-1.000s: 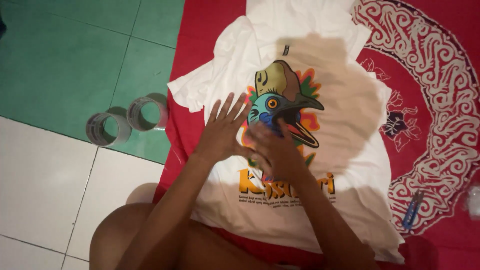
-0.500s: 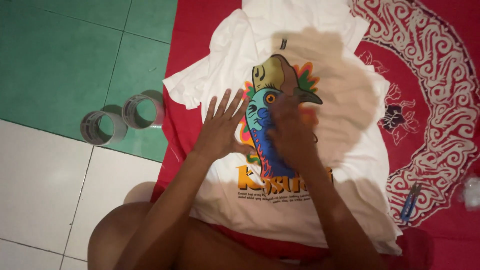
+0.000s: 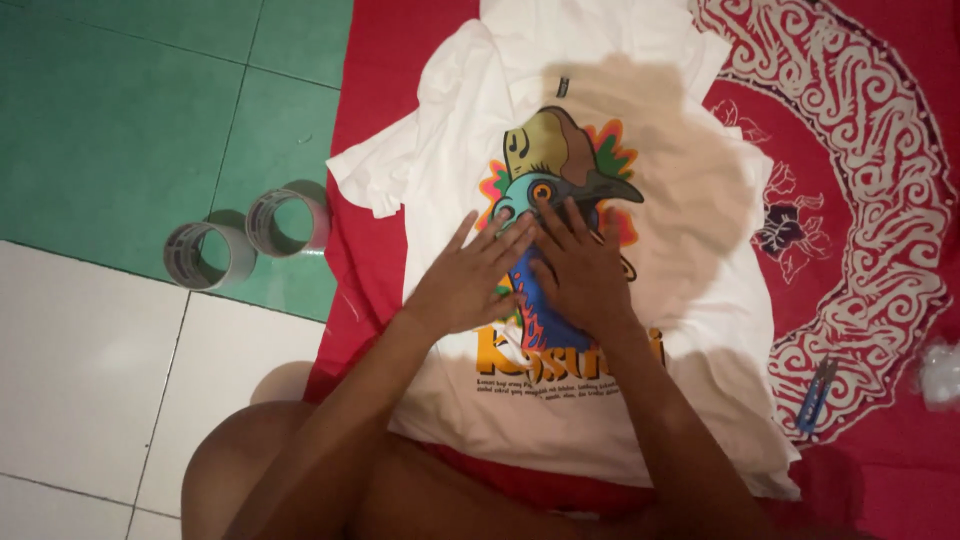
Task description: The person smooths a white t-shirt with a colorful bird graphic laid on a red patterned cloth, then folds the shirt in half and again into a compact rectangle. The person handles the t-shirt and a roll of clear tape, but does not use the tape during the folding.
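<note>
L hand (image 3: 470, 285) & R hand (image 3: 583, 275) flat, fingers spread, pressing white t-shirt (image 3: 690, 220)

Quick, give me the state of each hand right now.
Left hand: open, flat, fingers spread, pressed on the white t-shirt over its bird print; holding nothing.
Right hand: open, flat on the same print beside the left; holding nothing.

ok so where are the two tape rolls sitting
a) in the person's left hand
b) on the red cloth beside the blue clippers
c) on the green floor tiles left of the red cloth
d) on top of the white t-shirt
c: both tape rolls stand on the green floor tiles, left of the red cloth, while the left hand and right hand lie flat on the t-shirt.
</note>
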